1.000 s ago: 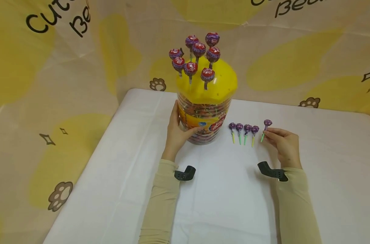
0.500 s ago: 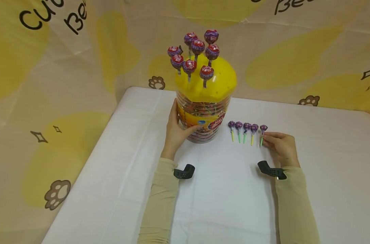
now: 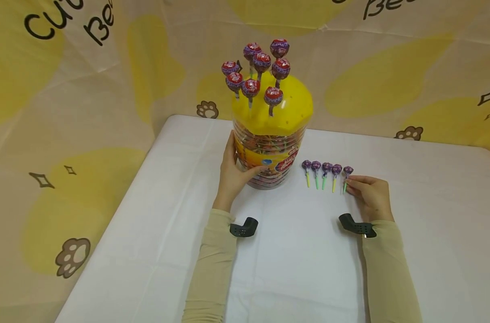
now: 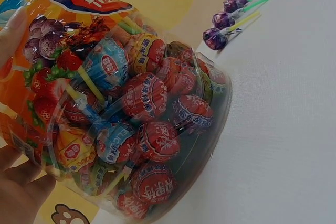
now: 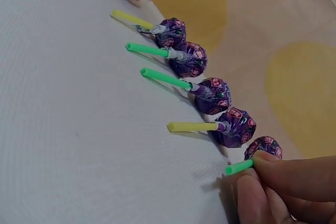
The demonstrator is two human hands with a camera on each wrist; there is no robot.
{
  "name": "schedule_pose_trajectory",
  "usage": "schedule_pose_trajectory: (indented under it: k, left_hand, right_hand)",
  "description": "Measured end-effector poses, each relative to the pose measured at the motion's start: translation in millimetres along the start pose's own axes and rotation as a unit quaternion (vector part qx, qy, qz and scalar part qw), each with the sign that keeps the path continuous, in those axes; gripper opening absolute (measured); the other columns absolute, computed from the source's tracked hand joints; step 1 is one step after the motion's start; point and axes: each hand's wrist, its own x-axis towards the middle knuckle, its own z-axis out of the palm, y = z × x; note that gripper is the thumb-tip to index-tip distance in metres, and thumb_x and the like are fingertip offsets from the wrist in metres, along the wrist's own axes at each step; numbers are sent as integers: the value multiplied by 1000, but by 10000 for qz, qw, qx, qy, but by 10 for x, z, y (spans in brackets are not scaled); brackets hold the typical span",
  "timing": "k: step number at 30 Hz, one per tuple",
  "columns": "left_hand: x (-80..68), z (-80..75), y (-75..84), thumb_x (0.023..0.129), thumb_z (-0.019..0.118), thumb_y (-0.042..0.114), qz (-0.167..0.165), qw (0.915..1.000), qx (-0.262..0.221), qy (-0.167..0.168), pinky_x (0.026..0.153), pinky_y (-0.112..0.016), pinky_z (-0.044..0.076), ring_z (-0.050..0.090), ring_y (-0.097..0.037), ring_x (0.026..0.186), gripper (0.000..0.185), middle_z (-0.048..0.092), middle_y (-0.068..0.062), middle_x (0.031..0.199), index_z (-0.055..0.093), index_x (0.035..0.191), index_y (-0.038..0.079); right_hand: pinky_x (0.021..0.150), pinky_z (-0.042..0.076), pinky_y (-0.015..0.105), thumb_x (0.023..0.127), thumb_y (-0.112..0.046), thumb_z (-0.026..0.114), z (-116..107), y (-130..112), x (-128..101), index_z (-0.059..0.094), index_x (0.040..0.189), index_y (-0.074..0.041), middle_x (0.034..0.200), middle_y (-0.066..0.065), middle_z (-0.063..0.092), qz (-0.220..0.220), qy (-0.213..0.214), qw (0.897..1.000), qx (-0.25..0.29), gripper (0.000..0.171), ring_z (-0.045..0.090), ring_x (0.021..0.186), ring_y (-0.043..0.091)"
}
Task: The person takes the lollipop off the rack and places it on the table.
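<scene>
Notably, the right hand pinched the green stick of a purple-wrapped lollipop lying just beside four others; careless release might disturb that row, while the left hand gripped the clear plastic lollipop tub.

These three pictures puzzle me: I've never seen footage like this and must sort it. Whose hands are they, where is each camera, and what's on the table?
No machine here: a person works with bare hands, wearing three cameras. The wide picture comes from the head, looking down; the close-ups come from each wrist. The left hand holds the side of a clear tub packed with wrapped lollipops, more of them stuck upright in its yellow lid. On the white table, four purple lollipops lie in a row. The right hand pinches the green stick of a fifth lollipop at the row's end.
</scene>
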Motion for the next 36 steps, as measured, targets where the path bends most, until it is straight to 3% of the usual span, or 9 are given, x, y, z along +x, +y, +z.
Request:
schedule_pose_trajectory:
  k: [10,23,27,32,36]
  left_hand:
    - [5,-3,-13,77,80,16,1,10000,6,-32,115,-31,20,17,-18,142,105,15,-6,156,7,153,15]
    - [-4,-2,-25,77,80,16,63,10000,41,31,115,-33,21,19,-19,141,104,17,-6,156,8,153,14]
    - [-4,-1,-26,77,80,16,56,10000,39,31,115,-34,21,19,-19,141,104,17,-6,156,8,153,14]
    - [5,3,-27,76,80,16,17,10000,36,29,115,-34,21,18,-18,142,105,17,-6,156,9,153,14]
    - [4,3,-28,76,80,17,-9,10000,50,24,115,-33,21,18,-18,142,105,17,-5,156,8,153,15]
  right_hand:
    - [61,56,18,81,16,62,38,31,-12,72,67,-8,70,-2,67,-239,-12,9995,185,30,66,62,7]
    - [58,56,17,78,15,66,76,40,-26,73,68,-6,68,-3,66,-517,111,9986,-85,25,64,59,6]
    - [58,55,15,81,10,67,84,33,-28,72,82,5,66,-5,65,-683,190,9933,-913,7,63,57,3]
    - [58,53,12,85,-2,68,82,27,-24,61,107,17,63,-17,60,-925,274,9654,-2421,30,60,57,-2]
    - [59,53,10,86,-8,69,70,30,-23,63,108,14,64,-18,59,-1001,284,9534,-2832,32,60,59,-4]
